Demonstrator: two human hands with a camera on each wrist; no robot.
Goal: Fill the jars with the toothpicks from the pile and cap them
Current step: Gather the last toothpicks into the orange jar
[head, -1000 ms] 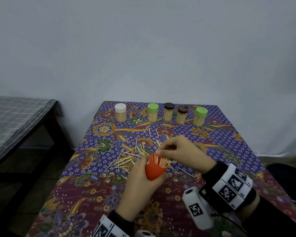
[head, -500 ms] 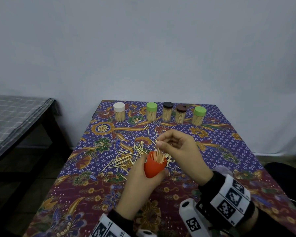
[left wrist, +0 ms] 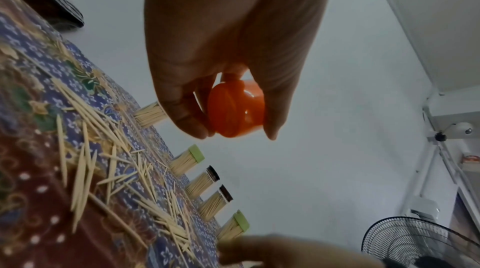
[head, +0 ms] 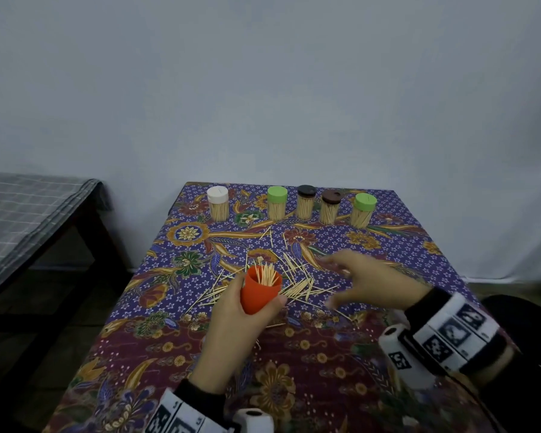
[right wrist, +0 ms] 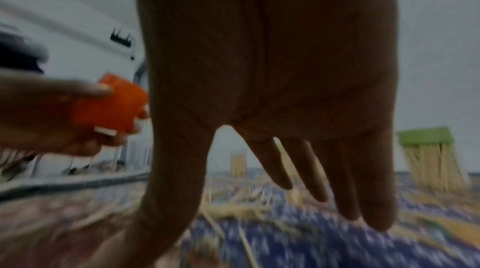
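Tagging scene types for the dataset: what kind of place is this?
Probably a room in a home, not a lab. A table under a floral batik cloth stands against a plain white wall, a grey checked bed or bench beside it, and a standing fan nearby.

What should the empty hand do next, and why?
Probably lower the right hand onto the loose toothpicks and pinch up a few. Its fingers are spread and hold nothing, the pile lies on the cloth just beside it, and the orange jar in the left hand is open, with room left beside the picks already in it.
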